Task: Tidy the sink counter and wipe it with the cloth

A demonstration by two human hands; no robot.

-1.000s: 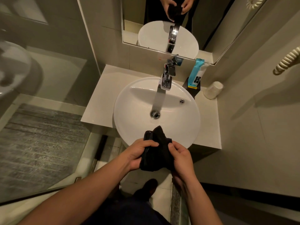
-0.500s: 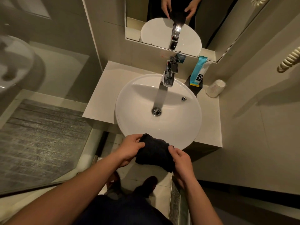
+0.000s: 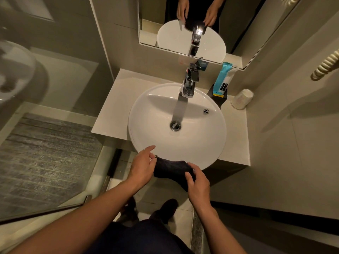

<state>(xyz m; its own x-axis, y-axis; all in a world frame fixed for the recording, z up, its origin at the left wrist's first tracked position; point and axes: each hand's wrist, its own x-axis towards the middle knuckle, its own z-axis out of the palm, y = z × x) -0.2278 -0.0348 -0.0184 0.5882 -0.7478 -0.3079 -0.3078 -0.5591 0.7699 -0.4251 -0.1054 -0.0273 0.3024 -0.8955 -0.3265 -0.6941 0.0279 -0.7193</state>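
A dark cloth [image 3: 172, 169] is spread flat at the front rim of the round white sink [image 3: 141, 110]. My left hand [image 3: 142, 166] pinches the cloth's left edge with loosely spread fingers. My right hand [image 3: 199, 182] grips its right end, thumb on top. The pale counter [image 3: 113, 107] surrounds the basin. On its back right stand a blue packet [image 3: 222, 79] in a black holder [image 3: 220, 100] and a white paper cup [image 3: 242, 99] lying on its side.
A chrome faucet [image 3: 189, 85] rises behind the basin under the mirror [image 3: 165, 24]. A glass shower partition [image 3: 55, 116] stands at the left. The right wall is close to the counter and carries a coiled cord [image 3: 326, 65]. My shoes show on the tiled floor.
The bunched cloth has been opened out and flattened. Both hands have moved apart to its ends and lowered it to the sink's front rim.
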